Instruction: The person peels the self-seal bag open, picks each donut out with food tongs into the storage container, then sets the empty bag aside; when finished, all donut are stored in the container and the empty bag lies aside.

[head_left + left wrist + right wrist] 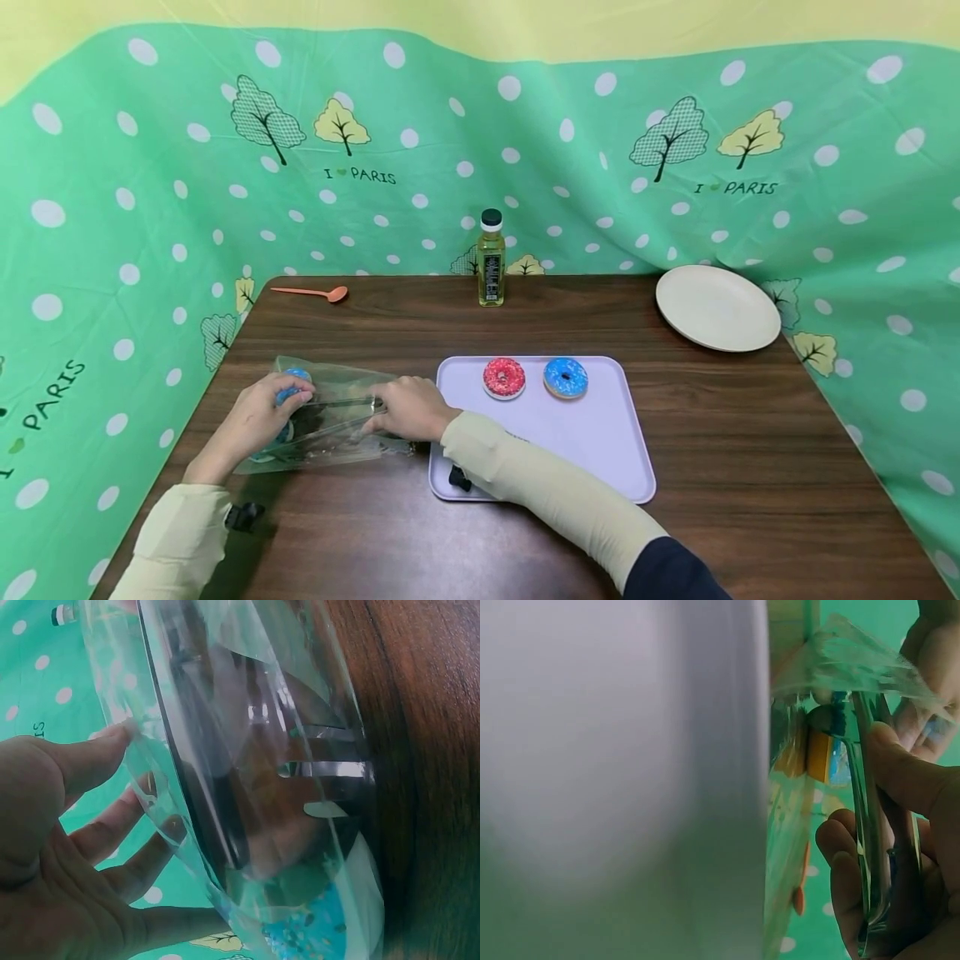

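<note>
A clear plastic bag (337, 446) lies at the left of the table, with blue sprinkled donuts (285, 432) inside its left end. The bag's edge is pinched between the thumb and fingers of my left hand (251, 421), close to a donut. In the right wrist view, my right hand (915, 795) grips a pair of metal tongs (870, 817), thumb on one arm and fingers curled round the other. The tongs reach into the bag toward the donuts. In the left wrist view, a blue donut (307, 926) shows through the plastic beside the tongs' end.
A lilac tray (585, 450) sits under my right forearm, carrying a red donut (504, 379) and a blue donut (566, 378). Behind it stands an oil bottle (491, 267). An orange spoon (315, 292) lies back left, a white plate (717, 308) back right.
</note>
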A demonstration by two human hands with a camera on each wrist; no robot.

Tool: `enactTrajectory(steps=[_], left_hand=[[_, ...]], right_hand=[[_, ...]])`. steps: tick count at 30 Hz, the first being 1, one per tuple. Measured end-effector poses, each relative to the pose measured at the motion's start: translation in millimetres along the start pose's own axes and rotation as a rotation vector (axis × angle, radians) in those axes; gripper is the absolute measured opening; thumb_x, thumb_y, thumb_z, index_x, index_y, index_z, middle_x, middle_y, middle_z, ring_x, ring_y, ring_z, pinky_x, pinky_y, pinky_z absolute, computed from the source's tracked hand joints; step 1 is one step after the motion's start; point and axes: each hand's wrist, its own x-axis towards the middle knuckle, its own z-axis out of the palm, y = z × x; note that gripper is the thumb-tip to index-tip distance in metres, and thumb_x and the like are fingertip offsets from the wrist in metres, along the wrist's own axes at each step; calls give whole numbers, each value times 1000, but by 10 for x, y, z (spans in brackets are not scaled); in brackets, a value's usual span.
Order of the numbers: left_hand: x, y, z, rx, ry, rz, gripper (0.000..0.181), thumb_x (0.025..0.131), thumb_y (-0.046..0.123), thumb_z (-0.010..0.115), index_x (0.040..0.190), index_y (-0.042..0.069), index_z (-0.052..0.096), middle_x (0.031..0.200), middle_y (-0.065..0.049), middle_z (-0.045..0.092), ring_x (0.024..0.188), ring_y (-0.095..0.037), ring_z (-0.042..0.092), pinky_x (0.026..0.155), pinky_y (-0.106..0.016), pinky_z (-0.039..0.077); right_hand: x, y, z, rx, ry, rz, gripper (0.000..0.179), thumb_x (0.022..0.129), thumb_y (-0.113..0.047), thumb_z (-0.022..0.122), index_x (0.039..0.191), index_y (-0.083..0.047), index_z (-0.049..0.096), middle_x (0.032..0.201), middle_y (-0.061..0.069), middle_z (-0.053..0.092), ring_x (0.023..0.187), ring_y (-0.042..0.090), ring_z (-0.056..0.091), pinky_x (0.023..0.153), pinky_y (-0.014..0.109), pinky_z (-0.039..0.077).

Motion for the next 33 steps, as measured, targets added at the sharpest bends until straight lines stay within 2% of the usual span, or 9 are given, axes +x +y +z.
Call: enactTrajectory(steps=[6,13,21,28,33], left_hand=[[-2,-6,16,-4,-9,1,21,104,21,59,112,6,72,126,-23,60,119,-47,55,90,-61,48],[1,-26,13,0,-8,-6,24,104,23,59,114,6,72,126,-23,59,117,-46,56,89,-61,48],[-1,-27,9,-10,-12,-12,24,105,24,58,113,7,72,126,-22,60,121,-47,53,93,-64,45],[-2,-41,22,-3,0,-10,23,105,23,58,112,6,72,122,-19,62,117,-46,56,90,-63,46],[0,-37,25,3,2,-9,23,105,23,58,112,7,72,122,-20,62,116,-46,56,88,-62,47]], right_hand=[[-33,4,-15,-14,26,-18,53,88,-52,74,131,-23,69,100,-8,74,65,3,60,58,26,49],[-88,50,-78,11,46,-35,44,87,-48,77,122,-21,73,93,-7,74,61,2,58,56,24,48],[-173,118,-151,-16,44,-18,48,86,-50,77,126,-24,72,108,-7,74,81,9,69,61,28,52],[-280,192,-214,8,46,2,48,85,-49,78,126,-24,72,101,-6,76,66,3,62,55,26,47],[-367,249,-283,10,74,23,49,84,-48,80,124,-21,73,98,-3,76,62,5,56,55,27,47]])
